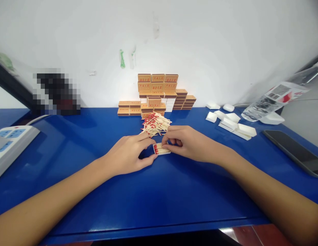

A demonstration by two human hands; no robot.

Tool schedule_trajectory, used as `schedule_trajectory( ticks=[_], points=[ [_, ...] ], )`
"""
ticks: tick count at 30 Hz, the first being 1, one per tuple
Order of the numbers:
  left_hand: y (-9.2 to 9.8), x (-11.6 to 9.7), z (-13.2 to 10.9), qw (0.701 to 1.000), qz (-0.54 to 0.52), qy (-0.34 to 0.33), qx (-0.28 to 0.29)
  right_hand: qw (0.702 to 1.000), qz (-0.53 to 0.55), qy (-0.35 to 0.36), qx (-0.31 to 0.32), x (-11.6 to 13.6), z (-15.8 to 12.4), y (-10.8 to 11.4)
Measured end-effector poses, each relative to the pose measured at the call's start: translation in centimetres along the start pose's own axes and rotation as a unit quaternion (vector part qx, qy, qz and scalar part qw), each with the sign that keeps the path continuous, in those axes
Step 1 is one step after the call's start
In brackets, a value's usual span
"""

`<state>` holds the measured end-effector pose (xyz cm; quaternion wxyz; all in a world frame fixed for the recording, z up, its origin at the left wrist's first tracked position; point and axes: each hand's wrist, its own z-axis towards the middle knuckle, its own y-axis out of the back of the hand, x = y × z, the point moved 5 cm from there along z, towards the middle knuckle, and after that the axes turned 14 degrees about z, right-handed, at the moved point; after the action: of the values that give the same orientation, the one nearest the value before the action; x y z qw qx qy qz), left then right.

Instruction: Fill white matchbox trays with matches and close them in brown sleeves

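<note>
A small white matchbox tray (166,153) lies on the blue table with red-headed matches (159,149) lined up in it, heads to the left. My left hand (133,152) grips the tray's left end between thumb and index finger. Over the tray's right part, my right hand (185,141) has its thumb and fingertips pinched together on the matches, hiding that end. Just behind both hands sits a loose heap of matches (156,124), red heads mostly to the left.
Stacked matchboxes (157,87) stand by the wall behind the heap. To the right are several white empty trays (227,123), a leaning plastic bottle (271,99) and a phone (294,150). A white power strip (23,140) rests at the left.
</note>
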<state>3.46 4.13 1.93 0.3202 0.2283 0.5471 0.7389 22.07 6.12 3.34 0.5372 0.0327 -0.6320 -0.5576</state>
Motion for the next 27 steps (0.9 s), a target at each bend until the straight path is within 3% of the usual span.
schedule_trajectory(
  ticks=[15, 18, 20, 22, 24, 26, 27],
  points=[
    [0.0, 0.0, 0.0, 1.0, -0.004, 0.002, 0.003, 1.0, 0.023, -0.005, 0.011, 0.6, -0.2, 0.3],
    [0.0, 0.1, 0.0, 1.0, -0.003, 0.004, 0.006, 0.999, 0.033, -0.01, -0.004, 0.1, -0.1, 1.2],
    [0.1, 0.1, -0.1, 1.0, -0.002, 0.002, 0.005, 0.996, 0.049, -0.045, -0.058, -1.4, 0.0, 3.3],
    [0.1, 0.1, -0.2, 1.0, -0.006, -0.001, 0.005, 0.975, 0.077, -0.123, -0.17, -4.3, 0.0, 6.5],
    [0.1, 0.1, -0.2, 1.0, -0.012, -0.002, 0.003, 0.909, 0.132, -0.212, -0.334, -7.7, -0.2, 10.0],
    [0.1, 0.1, -0.2, 1.0, -0.015, 0.0, 0.0, 0.836, 0.204, -0.289, -0.419, -10.9, 0.2, 12.0],
    [0.1, 0.1, -0.2, 1.0, -0.015, 0.001, 0.0, 0.826, 0.21, -0.299, -0.428, -11.9, 0.8, 12.7]
  ],
)
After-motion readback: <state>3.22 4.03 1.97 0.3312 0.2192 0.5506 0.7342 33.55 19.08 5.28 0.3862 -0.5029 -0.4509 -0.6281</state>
